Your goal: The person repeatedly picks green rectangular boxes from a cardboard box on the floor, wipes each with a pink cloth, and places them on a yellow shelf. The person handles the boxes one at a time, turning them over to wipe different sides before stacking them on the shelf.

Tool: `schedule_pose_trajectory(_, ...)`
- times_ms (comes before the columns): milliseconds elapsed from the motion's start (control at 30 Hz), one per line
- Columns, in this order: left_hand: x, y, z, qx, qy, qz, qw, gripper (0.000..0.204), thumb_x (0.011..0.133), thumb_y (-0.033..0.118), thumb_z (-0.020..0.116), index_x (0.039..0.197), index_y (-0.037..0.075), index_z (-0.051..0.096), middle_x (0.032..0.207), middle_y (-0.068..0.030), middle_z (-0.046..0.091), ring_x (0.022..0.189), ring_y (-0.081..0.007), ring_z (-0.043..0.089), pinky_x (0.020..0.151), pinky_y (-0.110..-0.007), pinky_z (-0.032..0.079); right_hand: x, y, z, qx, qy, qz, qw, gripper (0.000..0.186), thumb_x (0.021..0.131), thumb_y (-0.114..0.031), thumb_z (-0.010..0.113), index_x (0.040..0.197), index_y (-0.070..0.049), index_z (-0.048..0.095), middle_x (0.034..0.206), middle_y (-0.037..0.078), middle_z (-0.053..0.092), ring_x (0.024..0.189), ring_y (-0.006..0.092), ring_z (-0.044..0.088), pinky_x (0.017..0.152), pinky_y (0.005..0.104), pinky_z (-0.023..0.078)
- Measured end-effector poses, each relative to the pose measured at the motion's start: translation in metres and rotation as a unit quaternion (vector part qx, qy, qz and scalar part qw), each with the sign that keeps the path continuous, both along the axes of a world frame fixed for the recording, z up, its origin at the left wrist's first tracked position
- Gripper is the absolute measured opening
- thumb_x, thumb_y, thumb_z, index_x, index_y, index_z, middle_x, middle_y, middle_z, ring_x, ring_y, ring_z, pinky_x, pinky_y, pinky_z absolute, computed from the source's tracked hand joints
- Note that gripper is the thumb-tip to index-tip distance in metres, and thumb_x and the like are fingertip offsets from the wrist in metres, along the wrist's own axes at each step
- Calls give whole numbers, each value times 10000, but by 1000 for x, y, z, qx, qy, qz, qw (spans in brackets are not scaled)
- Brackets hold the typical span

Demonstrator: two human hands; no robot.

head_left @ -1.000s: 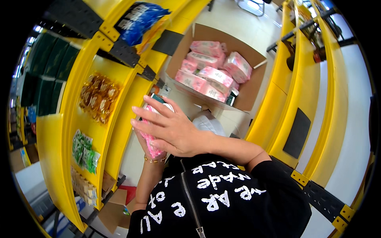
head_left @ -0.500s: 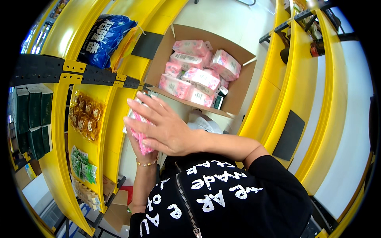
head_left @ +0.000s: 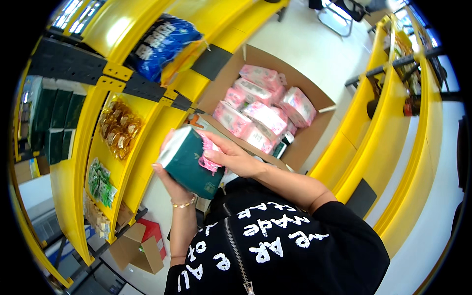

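Between my hands is a dark green block-shaped pack [head_left: 191, 167] with a white side, probably tissues. It sits tilted in front of my body. My left hand [head_left: 173, 186] grips it from the lower left, its fingers partly hidden. My right hand [head_left: 230, 156] is closed at its right side, pinching a small bright pink, stringy-looking thing [head_left: 209, 155] against the green face. Just beyond is an open cardboard box [head_left: 309, 88] with several pink-and-white tissue packs [head_left: 265, 118] and a dark green pack [head_left: 280, 149] in its near corner.
Yellow shelves line both sides. On the left ones are a blue bag [head_left: 164, 46], amber packets [head_left: 119, 127], green packets [head_left: 102, 182] and dark green packs [head_left: 59, 110]. A small open carton [head_left: 135, 248] stands on the floor at lower left. A folding chair [head_left: 335, 19] is far off.
My right hand has drawn back from across my left, and the dark green pack now shows between them. The pink thing has shifted right with my hand. The whole view has turned and shifted.
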State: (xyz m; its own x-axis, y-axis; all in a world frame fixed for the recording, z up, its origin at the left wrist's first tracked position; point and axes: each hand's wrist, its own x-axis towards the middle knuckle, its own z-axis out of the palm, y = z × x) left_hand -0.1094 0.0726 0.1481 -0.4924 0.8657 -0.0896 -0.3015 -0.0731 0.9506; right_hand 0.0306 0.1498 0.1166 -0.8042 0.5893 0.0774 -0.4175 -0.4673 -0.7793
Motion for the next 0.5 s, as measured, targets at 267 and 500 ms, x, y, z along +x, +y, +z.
schedule_pose_trajectory(267,2,-31,-2,-27,208,190,959,667,994,541,361,1409,18,350,1336,-131,461,1226,-199,451,1053,-327,342,-30,-13,21,182,-140,-134,964,548,909,-142,620,1387,20,407,1324,125,506,1201,177,489,1033,318,370)
schedule_pose_trajectory(500,-33,-72,-11,37,55,308,949,468,962,335,581,1265,-7,478,1191,-98,569,1087,-160,528,955,-310,422,-73,-41,55,532,-79,-40,842,659,898,-133,582,1452,43,271,1509,288,238,1406,383,277,1123,431,250)
